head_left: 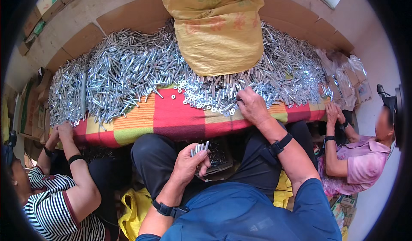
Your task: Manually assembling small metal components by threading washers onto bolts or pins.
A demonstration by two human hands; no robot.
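My left hand (187,163) is closed round several short silvery metal rods (200,148), their ends standing up past the thumb. It is held above my lap, over a box (221,161) of dark metal parts. At the near edge of the heap, my right hand (253,106) has its thumb and fingers pinched together; what they grip, if anything, is hidden. Small washers (210,102) lie just left of these fingers. Beyond them spreads a large heap of loose metal rods (133,62) on a checked red, yellow and green blanket (178,116).
A yellow woven sack (219,43) stands over the middle of the heap. Cardboard (128,13) lines the back. Co-workers sit on both sides: one in a striped shirt (51,198), one in a pink shirt (356,161), hands at the table. Clear plastic bags (343,75) lie at the right.
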